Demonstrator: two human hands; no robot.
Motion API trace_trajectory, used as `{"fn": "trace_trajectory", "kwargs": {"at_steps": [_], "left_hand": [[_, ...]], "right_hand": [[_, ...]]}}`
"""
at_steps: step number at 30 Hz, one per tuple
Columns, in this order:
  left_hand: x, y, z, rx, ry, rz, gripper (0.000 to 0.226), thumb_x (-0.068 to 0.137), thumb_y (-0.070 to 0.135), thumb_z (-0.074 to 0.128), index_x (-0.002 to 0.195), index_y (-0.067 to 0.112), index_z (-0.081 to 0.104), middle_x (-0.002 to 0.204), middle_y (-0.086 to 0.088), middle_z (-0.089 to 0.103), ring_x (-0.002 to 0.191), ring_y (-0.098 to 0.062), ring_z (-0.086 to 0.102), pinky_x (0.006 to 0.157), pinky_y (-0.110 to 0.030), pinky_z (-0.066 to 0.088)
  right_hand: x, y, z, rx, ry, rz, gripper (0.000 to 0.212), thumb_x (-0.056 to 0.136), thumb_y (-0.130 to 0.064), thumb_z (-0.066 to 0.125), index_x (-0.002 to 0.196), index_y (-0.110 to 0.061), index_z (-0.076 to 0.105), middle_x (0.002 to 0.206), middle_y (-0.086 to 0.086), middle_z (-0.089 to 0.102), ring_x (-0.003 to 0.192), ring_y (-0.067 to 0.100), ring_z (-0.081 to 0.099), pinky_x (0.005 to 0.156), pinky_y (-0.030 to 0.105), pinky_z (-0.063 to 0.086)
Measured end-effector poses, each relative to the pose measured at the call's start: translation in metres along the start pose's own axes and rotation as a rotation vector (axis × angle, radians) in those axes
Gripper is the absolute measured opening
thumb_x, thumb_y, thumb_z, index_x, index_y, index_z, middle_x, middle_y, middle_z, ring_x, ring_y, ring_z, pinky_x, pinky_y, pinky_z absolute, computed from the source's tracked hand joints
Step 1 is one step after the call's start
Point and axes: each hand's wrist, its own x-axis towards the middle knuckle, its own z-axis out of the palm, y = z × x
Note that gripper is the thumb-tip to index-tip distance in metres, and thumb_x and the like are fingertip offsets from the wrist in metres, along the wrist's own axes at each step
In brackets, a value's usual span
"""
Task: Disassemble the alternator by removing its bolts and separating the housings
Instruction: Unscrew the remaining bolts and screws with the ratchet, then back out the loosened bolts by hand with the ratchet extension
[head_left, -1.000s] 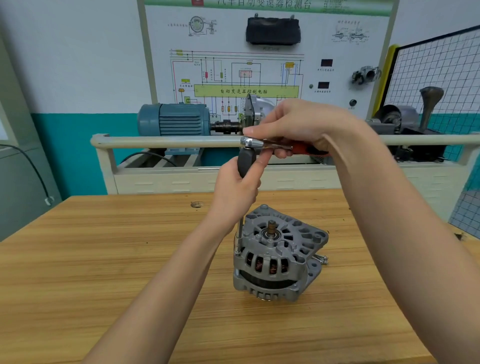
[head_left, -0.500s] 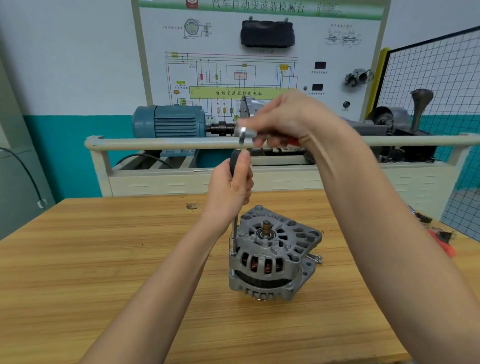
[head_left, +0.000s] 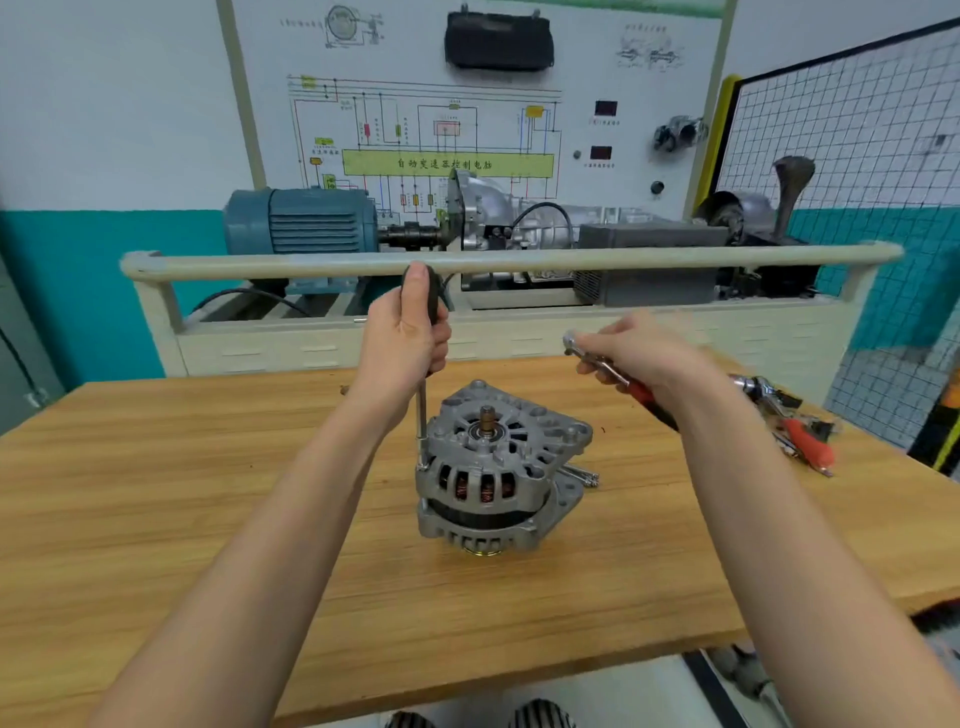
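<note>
A grey alternator (head_left: 496, 470) stands on the wooden table (head_left: 156, 493) with its shaft pointing up. My left hand (head_left: 408, 332) grips the black handle of a nut driver (head_left: 422, 410) held upright, its tip seated on a bolt at the alternator's left edge. My right hand (head_left: 636, 351) holds a red-handled ratchet (head_left: 613, 374) in the air to the right of the alternator, apart from the driver. Removed bolts (head_left: 584, 475) lie on the table against the alternator's right side.
More tools with red grips (head_left: 795, 431) lie at the table's right edge. Behind the table stands a training rig with a beige rail (head_left: 519, 260), a blue motor (head_left: 306, 221) and a wiring board. A wire mesh panel (head_left: 841, 114) is at the right.
My right hand has taken the ratchet off the top of the driver and swung down and to the right. My left hand has slid up the driver's handle.
</note>
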Motion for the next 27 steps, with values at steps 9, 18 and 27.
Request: {"fn": "trace_trajectory", "kwargs": {"at_steps": [9, 18, 27], "left_hand": [[-0.005, 0.001, 0.003, 0.007, 0.023, 0.011, 0.043, 0.103, 0.046, 0.030, 0.074, 0.017, 0.043, 0.046, 0.014, 0.035, 0.042, -0.006, 0.028, 0.042, -0.020, 0.024], [-0.007, 0.003, 0.003, 0.007, 0.016, 0.015, 0.044, 0.103, 0.047, 0.029, 0.073, 0.017, 0.042, 0.047, 0.013, 0.034, 0.043, -0.006, 0.029, 0.042, -0.020, 0.025], [-0.010, 0.004, -0.001, 0.034, -0.198, 0.025, 0.038, 0.105, 0.038, 0.027, 0.079, 0.015, 0.045, 0.056, 0.009, 0.040, 0.051, -0.008, 0.034, 0.050, -0.024, 0.030]], "right_hand": [[0.020, 0.118, 0.042, -0.016, 0.030, 0.318, 0.035, 0.084, 0.009, 0.065, 0.118, 0.007, 0.056, 0.092, 0.016, 0.063, 0.074, 0.021, 0.058, 0.064, 0.030, 0.048], [0.021, 0.145, 0.078, -0.102, 0.121, 0.263, 0.025, 0.073, -0.013, 0.083, 0.095, -0.008, 0.073, 0.097, 0.008, 0.072, 0.090, 0.020, 0.065, 0.080, 0.032, 0.051], [0.022, 0.122, 0.068, -0.076, 0.247, 0.220, 0.023, 0.090, -0.001, 0.059, 0.107, -0.011, 0.070, 0.113, 0.007, 0.068, 0.105, 0.021, 0.061, 0.089, 0.034, 0.051]]}}
